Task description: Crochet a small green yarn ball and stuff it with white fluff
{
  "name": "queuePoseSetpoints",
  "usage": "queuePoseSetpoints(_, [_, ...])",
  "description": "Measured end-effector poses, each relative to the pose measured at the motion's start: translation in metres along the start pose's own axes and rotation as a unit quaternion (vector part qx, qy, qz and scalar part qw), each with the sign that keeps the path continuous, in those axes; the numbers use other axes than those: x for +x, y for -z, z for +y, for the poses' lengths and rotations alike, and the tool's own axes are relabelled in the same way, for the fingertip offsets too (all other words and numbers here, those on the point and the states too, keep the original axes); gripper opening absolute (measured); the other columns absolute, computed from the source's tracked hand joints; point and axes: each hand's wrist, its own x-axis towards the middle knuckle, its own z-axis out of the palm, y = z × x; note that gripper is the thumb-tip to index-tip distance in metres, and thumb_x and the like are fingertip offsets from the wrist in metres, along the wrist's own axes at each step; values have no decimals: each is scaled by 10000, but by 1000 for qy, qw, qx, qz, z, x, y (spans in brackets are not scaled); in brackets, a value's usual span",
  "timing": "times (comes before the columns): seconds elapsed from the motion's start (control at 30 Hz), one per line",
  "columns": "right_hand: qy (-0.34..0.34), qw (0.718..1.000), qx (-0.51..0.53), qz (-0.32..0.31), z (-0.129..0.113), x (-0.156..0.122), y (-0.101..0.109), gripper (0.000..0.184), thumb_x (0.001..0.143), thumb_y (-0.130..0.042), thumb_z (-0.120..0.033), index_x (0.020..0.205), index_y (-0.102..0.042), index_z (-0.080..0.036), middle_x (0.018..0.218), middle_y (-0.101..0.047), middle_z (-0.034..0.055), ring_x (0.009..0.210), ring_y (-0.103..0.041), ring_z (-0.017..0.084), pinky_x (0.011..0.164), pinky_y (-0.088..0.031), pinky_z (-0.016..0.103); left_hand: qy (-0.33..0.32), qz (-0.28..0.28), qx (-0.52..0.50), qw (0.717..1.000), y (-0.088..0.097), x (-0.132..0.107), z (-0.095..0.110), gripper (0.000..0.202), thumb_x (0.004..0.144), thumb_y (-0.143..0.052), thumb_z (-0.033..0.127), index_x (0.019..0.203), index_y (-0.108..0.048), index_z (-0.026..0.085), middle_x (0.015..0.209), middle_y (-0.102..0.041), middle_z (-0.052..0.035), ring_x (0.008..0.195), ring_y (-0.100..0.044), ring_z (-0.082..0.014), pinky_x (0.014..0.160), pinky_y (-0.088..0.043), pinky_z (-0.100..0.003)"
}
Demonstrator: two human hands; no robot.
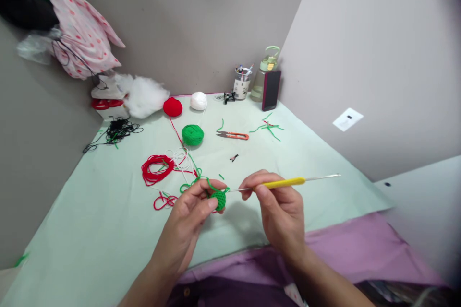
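Work status, as judged from the present arrangement: a small body of joined stitches is formed, and the rim facing my right hand (279,208) appears open to further stitching, so I rate the piece as partly made; its final size and shape cannot be determined. My left hand (192,208) grips the green crocheted piece (219,200) with the thumb in front and the fingers behind, closed narrowly around it. The fingers of my right hand are pinched on the yellow-handled hook (284,183), whose slim metal tip reaches the upper edge of the piece. The piece is located above the near part of the pale green table cover (82,249), between my hands. It is compact, rounded and bright green, with a tight, bumpy stitch texture; my thumb hides part of it. Supply remains: the green yarn ball (192,135) lies farther back, near the orange thread snips (234,135). Finishing, including trimming of loose yarn, is judged to be outstanding
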Motion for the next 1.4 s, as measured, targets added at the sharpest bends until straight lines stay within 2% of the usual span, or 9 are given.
queuePoseSetpoints(0.33, [33,996,-77,-8,-1,-3,1,160,1014,-597,-232,985,-753,-234,869,-715,53,776,-630,190,696,-527,339,-6,-5,5,1000,-2,0,1,176,827,-777,298,996,-797,252,935,-642,-23,847,-548,-161,835,-429,-296])
queuePoseSetpoints(0.47, [40,996,-78,-12,-1,-4,0,164,1015,-593,-216,991,-754,-232,877,-715,55,776,-634,188,704,-537,338,-11,-17,21,1000,-1,0,0,203,836,-771,312,1030,-787,251,913,-627,-22,860,-544,-169,832,-435,-298])
queuePoseSetpoints(0.73, [15,997,-35,-69,0,-1,-3,155,1007,-624,-250,1010,-779,-236,914,-739,62,829,-661,190,730,-549,328,-25,-24,24,999,-6,-3,-3,554,818,-798,294,1357,-673,290,949,-634,-24,979,-594,-200,928,-448,-328])
queuePoseSetpoints(0.97, [13,996,-31,-82,1,-3,-3,147,997,-643,-230,1027,-787,-237,912,-744,49,882,-677,181,782,-547,311,-30,-29,53,998,-6,-3,-3,776,836,-773,239,1545,-470,333,948,-627,-1,932,-597,-171,945,-459,-323])
queuePoseSetpoints(1.1, [-29,997,22,-61,5,-3,-2,155,1014,-624,-252,1004,-779,-251,920,-738,30,806,-655,148,754,-538,283,-51,-29,80,995,-3,-1,-5,706,848,-771,269,1507,-518,292,932,-617,-10,926,-582,-183,924,-465,-324])
queuePoseSetpoints(1.23, [-87,990,92,-56,7,0,-2,154,1023,-619,-297,977,-759,-252,917,-731,9,770,-648,122,760,-534,263,-76,17,111,991,-6,-2,-5,600,844,-771,249,1418,-599,274,923,-597,-9,910,-561,-182,895,-461,-307])
queuePoseSetpoints(1.4, [-98,987,102,-70,7,3,0,162,1029,-612,-318,977,-748,-248,914,-751,5,779,-660,117,773,-536,253,-78,27,132,988,-8,-4,-4,570,843,-756,235,1394,-617,288,918,-585,-1,911,-563,-174,890,-454,-292])
